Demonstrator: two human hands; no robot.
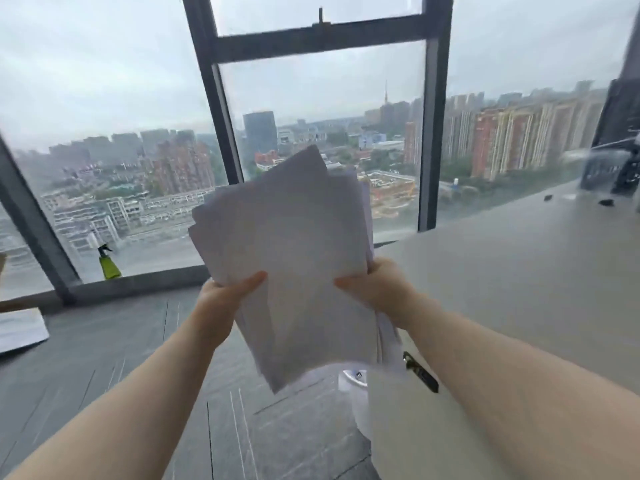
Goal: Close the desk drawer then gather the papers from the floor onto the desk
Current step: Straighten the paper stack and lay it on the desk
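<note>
A loose stack of white papers (294, 244) is held up in the air in front of the window, above the dark floor. My left hand (221, 299) grips its left edge with the thumb on top. My right hand (374, 289) grips the right edge. The pale desk (519, 271) stretches along the right, just beside the stack. A dark metal handle (420, 372) shows on the desk's near corner, by my right forearm; the drawer itself is hidden. Another white paper (20, 329) lies on the floor at the far left.
Tall glass windows with dark frames (221, 116) close off the far side. A green spray bottle (108, 263) stands on the sill at left. Dark objects (609, 174) sit at the desk's far right end. A white bin (353, 379) stands below the papers.
</note>
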